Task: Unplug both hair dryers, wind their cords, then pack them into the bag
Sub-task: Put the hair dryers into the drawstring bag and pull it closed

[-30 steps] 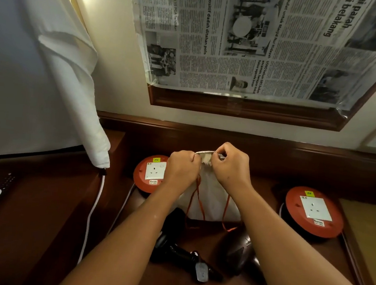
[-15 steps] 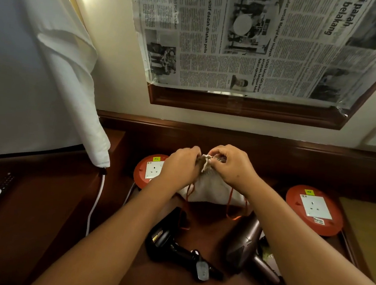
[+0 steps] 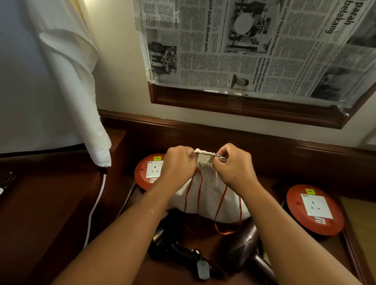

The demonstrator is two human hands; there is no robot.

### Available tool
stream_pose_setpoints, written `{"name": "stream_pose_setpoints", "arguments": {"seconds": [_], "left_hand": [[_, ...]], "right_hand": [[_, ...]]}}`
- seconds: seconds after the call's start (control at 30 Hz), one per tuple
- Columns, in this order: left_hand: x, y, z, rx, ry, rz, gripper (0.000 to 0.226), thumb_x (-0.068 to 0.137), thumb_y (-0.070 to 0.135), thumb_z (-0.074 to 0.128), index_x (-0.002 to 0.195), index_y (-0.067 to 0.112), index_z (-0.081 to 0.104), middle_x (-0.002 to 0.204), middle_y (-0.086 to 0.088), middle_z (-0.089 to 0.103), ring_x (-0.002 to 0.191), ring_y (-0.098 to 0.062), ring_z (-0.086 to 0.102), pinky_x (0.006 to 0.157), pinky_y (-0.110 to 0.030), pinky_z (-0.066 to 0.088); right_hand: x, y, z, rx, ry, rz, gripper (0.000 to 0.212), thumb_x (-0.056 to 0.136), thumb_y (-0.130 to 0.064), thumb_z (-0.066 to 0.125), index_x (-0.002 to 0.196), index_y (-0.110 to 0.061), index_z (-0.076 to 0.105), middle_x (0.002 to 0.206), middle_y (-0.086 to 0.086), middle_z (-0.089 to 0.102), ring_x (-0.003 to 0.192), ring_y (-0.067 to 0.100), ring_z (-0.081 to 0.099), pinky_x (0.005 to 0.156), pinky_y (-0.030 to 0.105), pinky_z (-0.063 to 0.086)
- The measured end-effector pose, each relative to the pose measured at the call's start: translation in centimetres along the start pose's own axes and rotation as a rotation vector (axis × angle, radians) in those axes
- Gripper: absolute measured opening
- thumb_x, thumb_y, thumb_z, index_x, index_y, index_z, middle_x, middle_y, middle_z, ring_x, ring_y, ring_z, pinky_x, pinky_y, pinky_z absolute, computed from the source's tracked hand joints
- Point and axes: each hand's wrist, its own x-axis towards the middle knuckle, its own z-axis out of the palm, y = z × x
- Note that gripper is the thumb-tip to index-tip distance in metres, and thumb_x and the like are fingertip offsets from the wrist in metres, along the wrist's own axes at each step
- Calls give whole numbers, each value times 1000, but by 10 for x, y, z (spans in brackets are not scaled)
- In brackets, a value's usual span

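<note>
While both hands, left hand and right hand, pinch the bag mouth at frame centre, both dryers, black dryer and brown dryer, lie below on the worktop.

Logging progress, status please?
Left hand and right hand grip bag mouth. Black dryer, brown dryer unpacked on desk. Nothing blocking.

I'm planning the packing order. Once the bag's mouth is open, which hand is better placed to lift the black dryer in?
Probably the left hand: the black dryer lies beside the left forearm, while the right hand sits above the brown dryer.
</note>
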Motion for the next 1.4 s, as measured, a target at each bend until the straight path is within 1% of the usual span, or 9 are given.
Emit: {"name": "stream_pose_setpoints", "arguments": {"seconds": [0.27,0.47,0.57,0.67,0.87,1.03,1.13,1.27,1.4], "left_hand": [[1,-6,-6,-90,10,-152,27,94,13,50,74,4,66,63,-4,57,62,-20,55,54,-29,43],[0,-5,-5,24,-20,-42,36,94,16,49,58,16,45,57,3,45,58,-15,46,47,-23,30],[1,-3,-7,67,-38,53,12,93,26,54,86,18,60,84,3,58,78,-15,55,57,-25,40],[4,7,-4,132,-138,175,37,90,37,59,123,23,51,119,3,51,108,-17,49,80,-31,46],[7,15,8,149,-125,219,33,101,35,40,85,11,57,81,-3,58,83,-28,59,64,-35,43],[4,21,12,103,-141,115,29,102,29,39,97,8,59,92,-10,64,84,-28,59,69,-38,48],[5,22,13,78,-142,72,31,102,30,38,93,9,58,86,-6,61,78,-23,56,64,-33,44],[8,21,10,15,-141,-13,37,102,32,35,89,6,58,76,-2,54,75,-24,58,67,-39,55],[9,21,10,12,-107,-25,37,103,28,33,80,9,53,72,-1,50,72,-21,49,63,-35,41]], "right_hand": [[-2,15,-12,-18,77,55,6,88,-17,58,82,-18,56,75,-3,58,63,8,53,49,17,37],[-2,25,-22,-13,41,30,6,89,-14,56,84,-16,58,77,-2,58,64,7,51,50,14,35],[0,27,-30,30,13,-11,5,90,-14,57,89,-18,61,81,-5,60,71,7,55,53,13,39],[4,26,-28,104,-27,-21,8,88,-17,61,90,-24,65,85,-6,64,78,8,59,61,18,46],[10,23,-25,-30,-74,-74,14,84,-16,65,95,-23,61,93,-5,57,82,8,54,61,14,39],[9,19,-24,-126,4,-111,6,83,-15,62,86,-18,58,80,-3,59,71,15,57,59,29,49],[9,18,-21,-106,60,-107,3,85,-17,62,84,-18,59,76,-4,60,68,12,58,58,29,51],[10,17,-16,-74,126,-99,5,85,-12,58,82,-16,61,74,-1,62,67,11,60,60,31,55],[11,15,-15,-85,155,-96,8,84,-11,56,81,-15,63,70,-1,62,63,12,60,57,35,55]]}}
